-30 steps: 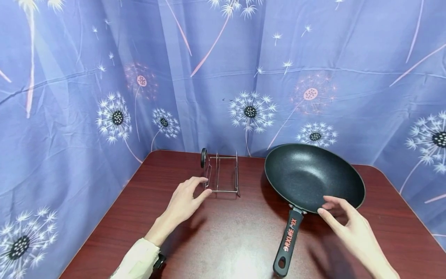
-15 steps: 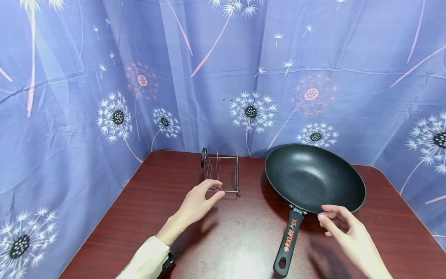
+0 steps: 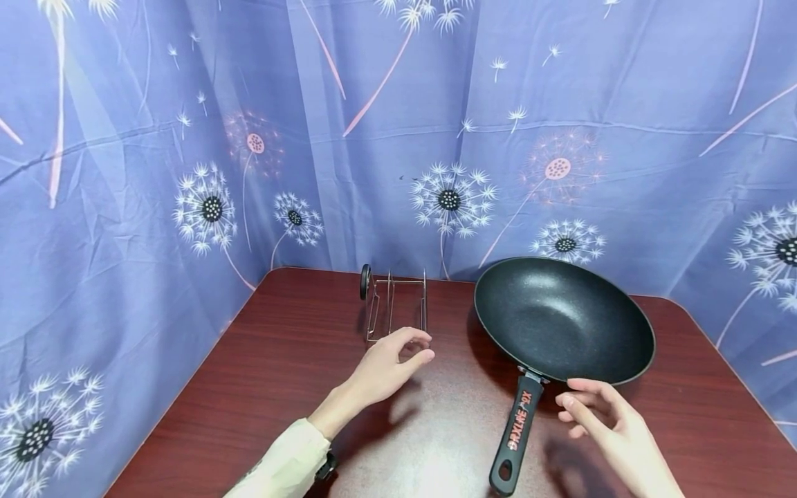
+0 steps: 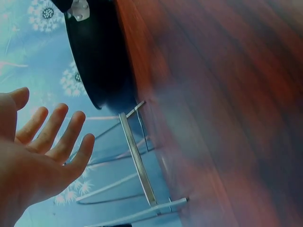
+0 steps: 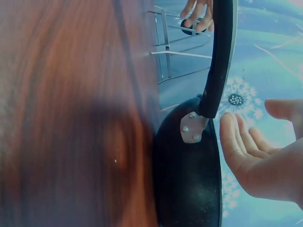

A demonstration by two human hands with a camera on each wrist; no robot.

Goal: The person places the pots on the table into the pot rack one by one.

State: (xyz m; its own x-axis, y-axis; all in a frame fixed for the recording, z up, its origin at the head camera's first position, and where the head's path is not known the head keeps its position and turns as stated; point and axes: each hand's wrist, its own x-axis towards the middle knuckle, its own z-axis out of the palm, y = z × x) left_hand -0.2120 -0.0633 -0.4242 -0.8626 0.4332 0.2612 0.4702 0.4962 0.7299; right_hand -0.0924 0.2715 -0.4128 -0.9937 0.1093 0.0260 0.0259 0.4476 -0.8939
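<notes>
A black frying pan (image 3: pixel 560 318) stands at the right of the table, its black handle (image 3: pixel 515 436) with red lettering pointing toward the near edge. My right hand (image 3: pixel 613 429) hovers by the pan's near rim, right of the handle, fingers loosely bent and holding nothing. To the left stands a thin metal wire rack (image 3: pixel 391 304) with a black round part (image 3: pixel 365 282) at its left. In front of the rack's near right corner is my left hand (image 3: pixel 389 366), relaxed and holding nothing; it hides part of the rack. In the left wrist view, the fingers are apart from the rack's bars (image 4: pixel 137 158).
The dark red wooden table (image 3: pixel 268 360) has a glare patch in its near middle. A blue curtain (image 3: pixel 386 166) with dandelion prints hangs along the back and sides. A pale sleeve (image 3: pixel 280 460) and a black band (image 3: pixel 326 466) are on the left arm.
My left hand has moved right along the front of the rack, from its left side to its right corner. The right hand has drawn slightly nearer and left. Pan and rack stay put.
</notes>
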